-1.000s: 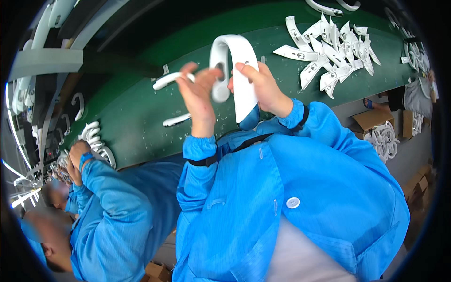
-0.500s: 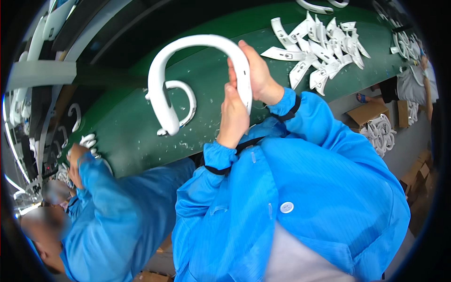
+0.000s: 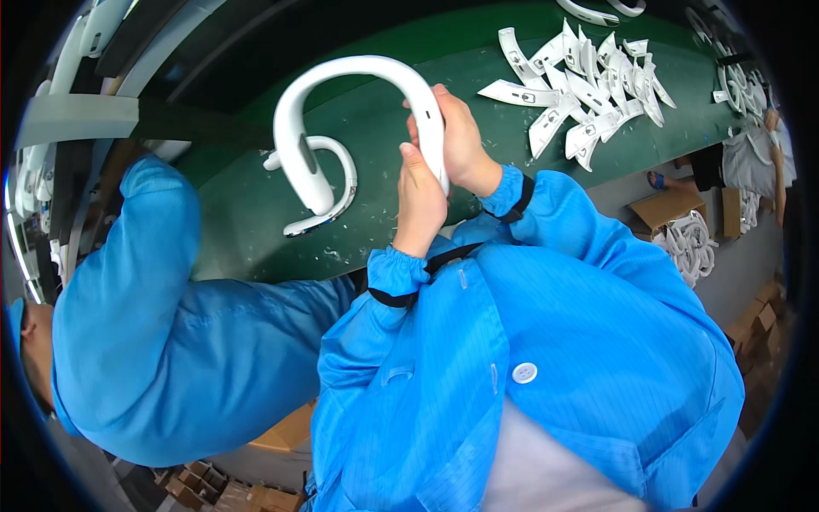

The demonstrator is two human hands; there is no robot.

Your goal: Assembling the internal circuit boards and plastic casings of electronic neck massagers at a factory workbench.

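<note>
A white U-shaped neck fan (image 3: 294, 115) hangs in the air over the green table, its curve at the top and one rounded end hanging free on the left. My left hand (image 3: 421, 200) closes round the lower part of its right limb. Higher up on that same limb, my right hand (image 3: 463, 141) grips from the right side, some of its fingers hidden behind the shell. Below and behind the held fan, a second white curved neck fan part (image 3: 350, 171) lies on the table, partly covered from view.
A pile of white curved panels (image 3: 589, 90) lies on the green table (image 3: 247, 247) to the right. Close on my left, a co-worker in a blue jacket (image 3: 128, 333) reaches forward. Cardboard boxes (image 3: 670, 207) with white parts stand on the floor at right; another person is farther off.
The co-worker's body and arm have shifted forward and nearer, the hands now out of sight. My hold stays the same; the neck fan has turned slightly.
</note>
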